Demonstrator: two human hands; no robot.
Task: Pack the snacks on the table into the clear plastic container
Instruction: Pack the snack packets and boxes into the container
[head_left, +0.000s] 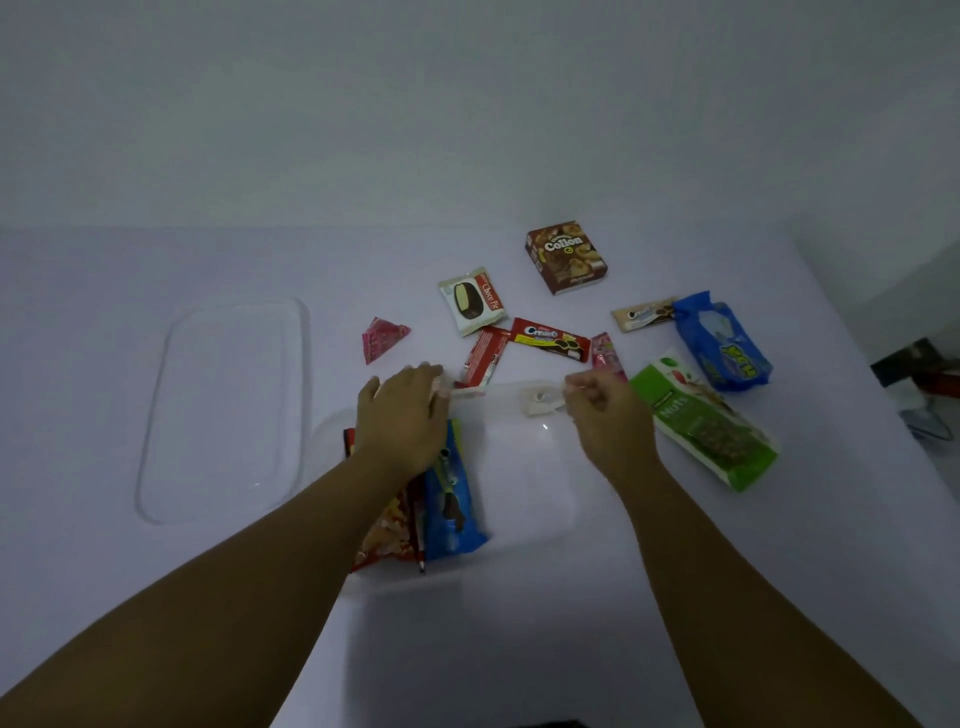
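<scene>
The clear plastic container (524, 499) stands just in front of me. A blue packet (452, 504) and a red and yellow packet (384, 535) lie in its left half. My left hand (402, 415) is palm down over those packets, fingers stretched to the far rim. My right hand (608, 415) is curled at the far right rim, fingertips pinched beside a small white piece (540, 402); whether it grips it is unclear. Beyond lie a green nuts bag (706, 426), blue bag (722, 343), Collon box (566, 257), Choco Pie (472, 301), and red packet (550, 340).
The clear lid (228, 405) lies flat to the left of the container. A pink triangular packet (382, 338), a red bar (483, 358), a small pink packet (605, 353) and a beige packet (644, 314) lie on the white table. Dark objects (914, 364) sit at the right edge.
</scene>
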